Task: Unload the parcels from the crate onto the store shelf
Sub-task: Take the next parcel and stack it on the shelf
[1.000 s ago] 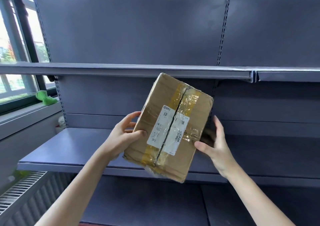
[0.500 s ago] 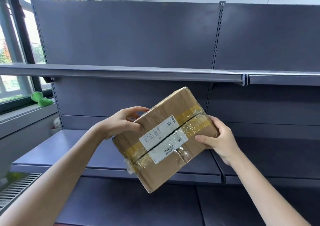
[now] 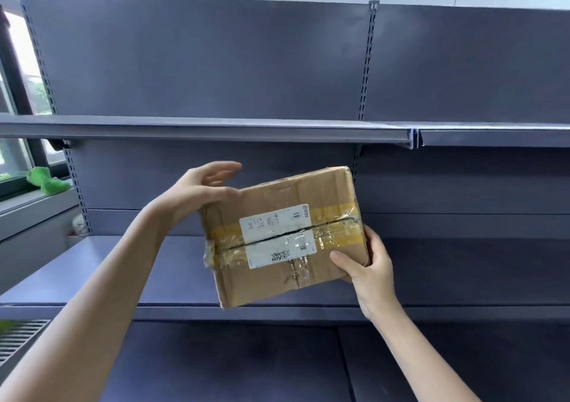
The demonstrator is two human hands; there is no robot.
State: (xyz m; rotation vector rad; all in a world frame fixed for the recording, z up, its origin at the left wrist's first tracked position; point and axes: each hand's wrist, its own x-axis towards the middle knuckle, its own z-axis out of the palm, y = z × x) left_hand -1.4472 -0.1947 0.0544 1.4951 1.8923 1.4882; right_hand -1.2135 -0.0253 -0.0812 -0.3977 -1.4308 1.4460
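Item: cardboard parcel [image 3: 285, 236], taped, labelled, which we hold tilted in the air before the grey store shelf [image 3: 129, 266]. Our right hand [image 3: 370, 270] grips its lower right corner; our left hand [image 3: 197, 190], fingers loose, touches its upper left corner.

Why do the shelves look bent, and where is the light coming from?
Head view: the wide lens bows the shelf edge; daylight enters through the window at left; tape on the parcel shows glare; the left hand is slightly blurred, the right hand sharper.

Right hand [image 3: 371, 270] clamped in a grip (thumb forward), left hand [image 3: 197, 190] loosely spread
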